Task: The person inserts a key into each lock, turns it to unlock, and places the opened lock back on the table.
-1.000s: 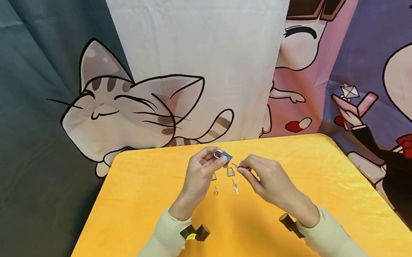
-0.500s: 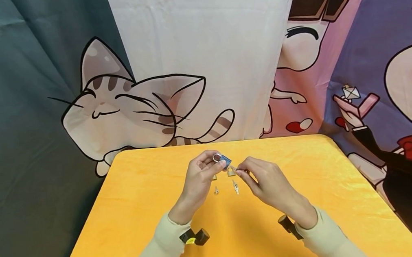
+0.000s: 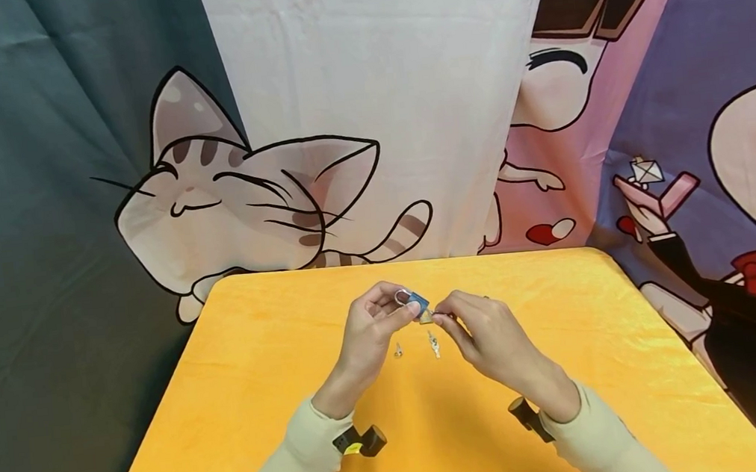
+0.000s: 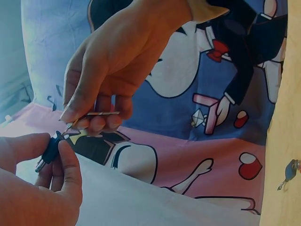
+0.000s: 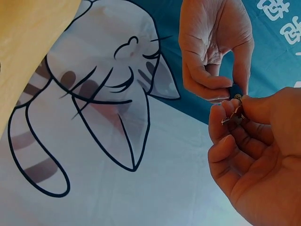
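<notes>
My left hand grips a blue padlock between thumb and fingers. Its silver shackle points up and left, and its underside faces my right hand. That right hand pinches a small key against the padlock's keyhole end; how deep it sits I cannot tell. A second key hangs below the pinching fingers, seemingly joined to the first. A brass padlock lies on the table just behind, partly covered by the blue one. Nearer to me lie some silver keys and another small key.
A yellow cloth covers the table. Printed curtains hang behind its far edge. In the left wrist view, a small blue and metal item lies on the cloth at the right edge.
The key in my right hand has gone from a short gap to the blue padlock's underside. Both hands have lowered slightly, and the left-hand brass padlock is now hidden from the head view.
</notes>
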